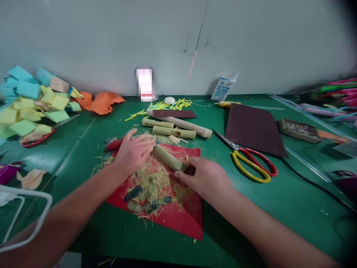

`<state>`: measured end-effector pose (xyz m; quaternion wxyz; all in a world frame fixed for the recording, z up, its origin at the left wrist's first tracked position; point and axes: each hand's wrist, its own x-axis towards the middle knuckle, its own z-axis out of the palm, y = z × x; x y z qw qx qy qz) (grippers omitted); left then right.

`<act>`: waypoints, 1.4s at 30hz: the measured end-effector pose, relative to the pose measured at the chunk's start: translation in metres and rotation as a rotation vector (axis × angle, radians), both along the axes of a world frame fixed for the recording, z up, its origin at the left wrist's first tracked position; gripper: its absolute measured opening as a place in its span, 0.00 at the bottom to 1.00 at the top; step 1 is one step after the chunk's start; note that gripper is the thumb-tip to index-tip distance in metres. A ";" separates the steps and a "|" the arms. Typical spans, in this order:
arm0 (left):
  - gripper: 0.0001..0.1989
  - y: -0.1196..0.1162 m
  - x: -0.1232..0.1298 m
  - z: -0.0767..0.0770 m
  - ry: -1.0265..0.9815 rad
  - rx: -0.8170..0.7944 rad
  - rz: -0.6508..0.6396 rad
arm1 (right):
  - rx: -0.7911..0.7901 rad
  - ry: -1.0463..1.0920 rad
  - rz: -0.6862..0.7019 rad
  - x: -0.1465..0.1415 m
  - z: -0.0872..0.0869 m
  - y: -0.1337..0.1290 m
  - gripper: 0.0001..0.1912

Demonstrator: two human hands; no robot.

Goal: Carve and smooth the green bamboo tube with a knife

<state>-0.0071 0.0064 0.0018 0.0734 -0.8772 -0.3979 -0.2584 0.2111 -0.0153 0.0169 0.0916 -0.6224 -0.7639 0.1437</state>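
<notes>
My right hand [209,176] grips the near end of a short pale-green bamboo tube [169,157] between thumb and fingers. The tube slants up and left over a red sheet [184,219]. My left hand [136,149] is at the tube's far end, fingers stretched out over a small dark bit there; its palm side is hidden. Just behind that hand lies a red handle-like object [113,144], partly covered. Fine shavings [153,184] and dark green bamboo scraps [134,193] litter the sheet below.
Beyond my hands lie cut bamboo pieces [174,132], a longer stick [195,127] and yellow strips [178,104]. Scissors [251,163] and a dark brown sheet [251,126] are at right. Folded papers [33,108] heap at left; a lit phone [145,83] leans against the wall.
</notes>
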 end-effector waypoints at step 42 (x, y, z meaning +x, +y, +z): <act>0.12 0.007 -0.005 -0.002 0.001 0.012 0.032 | 0.020 -0.046 0.036 -0.002 0.002 -0.001 0.14</act>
